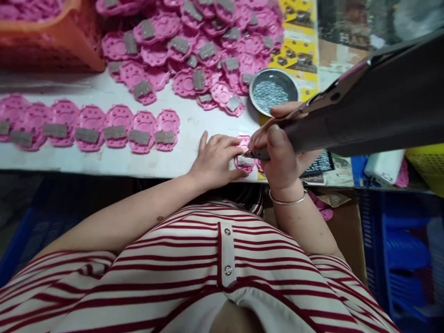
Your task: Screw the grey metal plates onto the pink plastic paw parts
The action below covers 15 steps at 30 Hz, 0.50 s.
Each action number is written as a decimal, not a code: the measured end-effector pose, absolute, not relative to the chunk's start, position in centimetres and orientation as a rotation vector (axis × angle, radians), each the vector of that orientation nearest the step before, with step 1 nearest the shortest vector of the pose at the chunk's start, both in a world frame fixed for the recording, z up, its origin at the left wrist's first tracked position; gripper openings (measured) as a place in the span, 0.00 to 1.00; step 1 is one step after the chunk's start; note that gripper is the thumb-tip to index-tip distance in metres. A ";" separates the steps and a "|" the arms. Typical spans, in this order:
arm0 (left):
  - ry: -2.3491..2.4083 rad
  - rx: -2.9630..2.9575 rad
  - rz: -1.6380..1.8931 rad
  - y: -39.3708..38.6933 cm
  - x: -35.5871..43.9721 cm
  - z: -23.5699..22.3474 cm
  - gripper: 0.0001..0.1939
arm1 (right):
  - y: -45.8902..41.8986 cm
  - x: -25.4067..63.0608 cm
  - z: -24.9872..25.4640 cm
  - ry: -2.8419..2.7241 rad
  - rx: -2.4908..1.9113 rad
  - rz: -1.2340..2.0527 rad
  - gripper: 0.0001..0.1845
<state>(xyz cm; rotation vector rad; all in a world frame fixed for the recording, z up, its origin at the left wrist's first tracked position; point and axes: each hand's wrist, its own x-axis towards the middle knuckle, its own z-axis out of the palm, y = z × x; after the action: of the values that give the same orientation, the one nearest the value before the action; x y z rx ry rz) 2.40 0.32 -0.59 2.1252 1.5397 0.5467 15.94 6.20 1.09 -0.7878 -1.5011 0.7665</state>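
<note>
Left hand (pixel 217 157) presses flat on pink piece (pixel 244 159) at near table edge; right hand (pixel 282 155), just right, grips screwdriver (pixel 347 115), tip on the piece.

Pink part (pixel 244 157): lying mostly covered by left hand (pixel 215 159) and right hand (pixel 282 155).
Driver tip: disappearing behind fingers; contact unreadable.
Orange crate (pixel 52 34): running off top edge.
Bowl (pixel 274 91) contents: appearing too small to identify.
</note>
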 end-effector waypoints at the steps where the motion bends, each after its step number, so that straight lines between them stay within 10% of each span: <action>1: 1.540 2.129 0.564 0.1 2.3 -0.8 0.21 | 5.9 16.5 1.7 -1.451 -0.736 0.718 0.24; 15: 1.444 2.386 0.627 0.2 2.7 -0.8 0.25 | 1.2 23.2 5.3 -1.285 -0.955 0.240 0.12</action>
<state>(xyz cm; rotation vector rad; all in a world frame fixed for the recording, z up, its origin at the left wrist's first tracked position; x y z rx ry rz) 2.70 0.24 -0.83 2.3865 1.4435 0.6266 23.21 1.18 5.33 -0.9552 -1.2847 0.2402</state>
